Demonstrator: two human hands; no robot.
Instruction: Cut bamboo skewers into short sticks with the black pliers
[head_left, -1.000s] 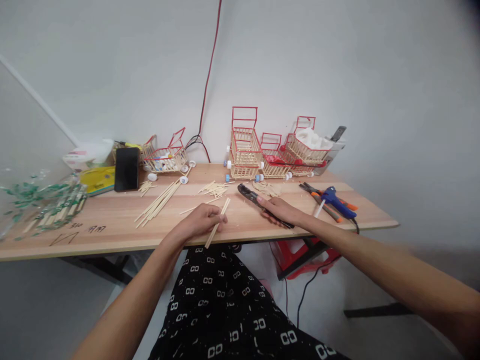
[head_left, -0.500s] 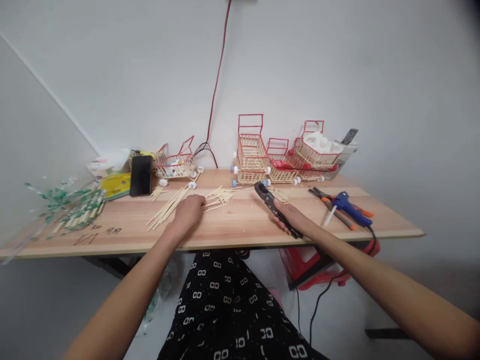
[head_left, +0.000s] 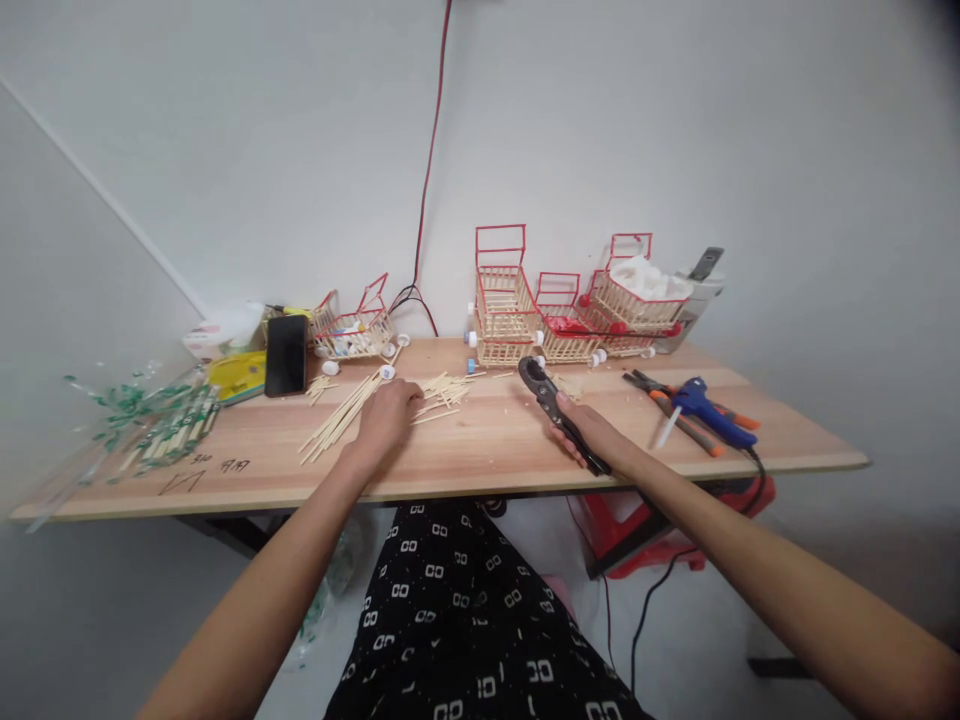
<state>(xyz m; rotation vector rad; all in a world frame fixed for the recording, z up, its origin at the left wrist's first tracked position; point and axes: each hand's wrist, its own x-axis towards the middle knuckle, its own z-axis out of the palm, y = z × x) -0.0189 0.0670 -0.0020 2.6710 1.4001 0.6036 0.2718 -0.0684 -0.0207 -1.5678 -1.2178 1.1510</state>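
Note:
My left hand (head_left: 386,417) lies knuckles-up on the wooden table (head_left: 495,450), its curled fingertips at the near end of a pile of short bamboo sticks (head_left: 441,390); what the fingers hold, if anything, is hidden. To its left lies a bundle of long bamboo sticks (head_left: 341,418). My right hand (head_left: 589,428) grips the handles of black cutting pliers (head_left: 546,393), whose round head points up and away over the table.
Along the wall stand several stick-built carts with red frames (head_left: 501,300) and one more cart (head_left: 354,325) on the left. A black phone (head_left: 285,356), a yellow packet (head_left: 238,374), green-tipped sticks (head_left: 154,425), a blue glue gun (head_left: 709,410) and orange-handled pliers (head_left: 675,405) lie around.
My left hand has put down the stick it held near the front edge and moved forward to the pile of short sticks. My right hand has kept the pliers, lifting them slightly.

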